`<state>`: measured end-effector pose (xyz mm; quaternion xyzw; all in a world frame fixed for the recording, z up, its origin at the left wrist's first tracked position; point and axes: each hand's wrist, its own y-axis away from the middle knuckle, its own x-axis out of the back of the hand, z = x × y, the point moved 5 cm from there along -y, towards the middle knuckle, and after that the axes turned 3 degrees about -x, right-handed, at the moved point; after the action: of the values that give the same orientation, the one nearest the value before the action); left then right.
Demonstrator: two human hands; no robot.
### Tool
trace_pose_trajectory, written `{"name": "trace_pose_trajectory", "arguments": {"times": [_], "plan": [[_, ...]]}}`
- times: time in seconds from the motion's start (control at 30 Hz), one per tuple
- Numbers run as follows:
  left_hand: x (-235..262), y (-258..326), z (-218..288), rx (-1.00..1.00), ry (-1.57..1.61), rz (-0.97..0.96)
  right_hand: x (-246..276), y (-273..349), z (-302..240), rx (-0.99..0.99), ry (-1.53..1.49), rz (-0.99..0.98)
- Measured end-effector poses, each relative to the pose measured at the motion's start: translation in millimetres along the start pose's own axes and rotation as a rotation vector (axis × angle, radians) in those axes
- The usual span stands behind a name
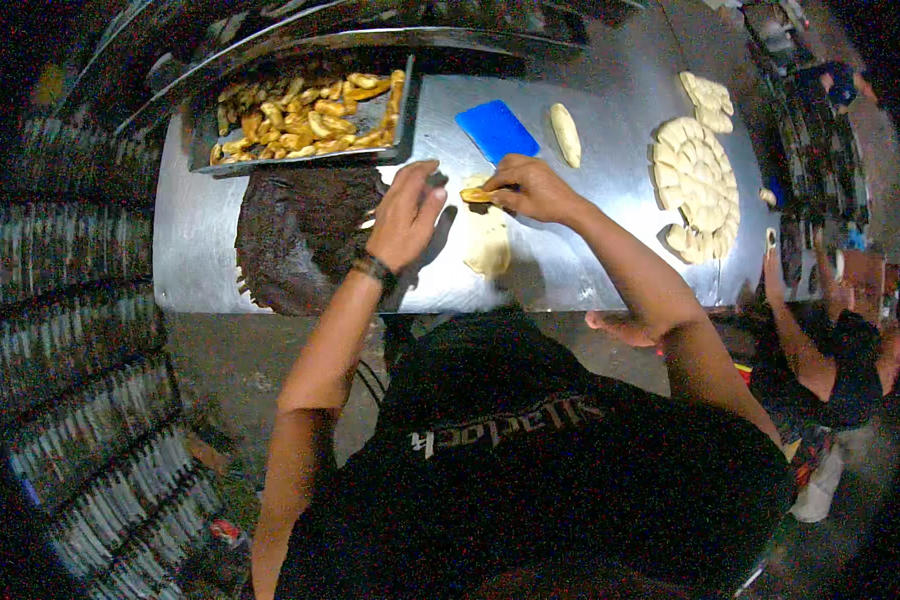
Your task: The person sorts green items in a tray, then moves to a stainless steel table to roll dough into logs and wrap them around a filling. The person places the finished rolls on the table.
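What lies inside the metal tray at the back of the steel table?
The metal tray holds a heap of golden-brown pieces. They cover its floor, so anything beneath them is hidden.

The scene is unevenly lit. Light falls from above onto the steel table, which reflects it as a pale, diffuse sheen with mild glare near the far edge. The floor and the surroundings toward the frame rim are dim to black. The left hand and right hand cast soft, dark shadows onto the table directly below them. Fisheye distortion bends the table edges and compresses detail at the periphery. Focus is moderate at centre; the outer zones appear soft and grainy, with visible noise.
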<state>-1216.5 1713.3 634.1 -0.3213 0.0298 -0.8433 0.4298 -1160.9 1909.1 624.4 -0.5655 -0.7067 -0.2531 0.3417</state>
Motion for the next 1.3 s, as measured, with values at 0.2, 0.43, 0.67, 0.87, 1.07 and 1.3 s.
{"name": "trace_pose_trajectory", "arguments": {"times": [0.2,0.43,0.67,0.87,1.07,1.3], "plan": [[-67,-16,-2,0.048,-0.562,-0.315,-1,2,14,0.155,-0.016,0.001],[-63,-21,-14,0.114,-0.267,-0.242,-18,-45,29,-0.052,-0.053,-0.384],[-65,6,12,0.194,-0.076,0.107,-14,-25,8,-0.013,0.017,-0.277],[-83,74,42,-0.140,-0.499,0.049,-52,72,-36,0.086,0.230,0.245],[-71,86,44,-0.165,-0.359,-0.088,-41,64,-55,-0.035,0.290,0.037],[-87,99,35,-0.119,-0.238,-0.133,-62,82,-74,-0.018,0.248,0.485]]}}
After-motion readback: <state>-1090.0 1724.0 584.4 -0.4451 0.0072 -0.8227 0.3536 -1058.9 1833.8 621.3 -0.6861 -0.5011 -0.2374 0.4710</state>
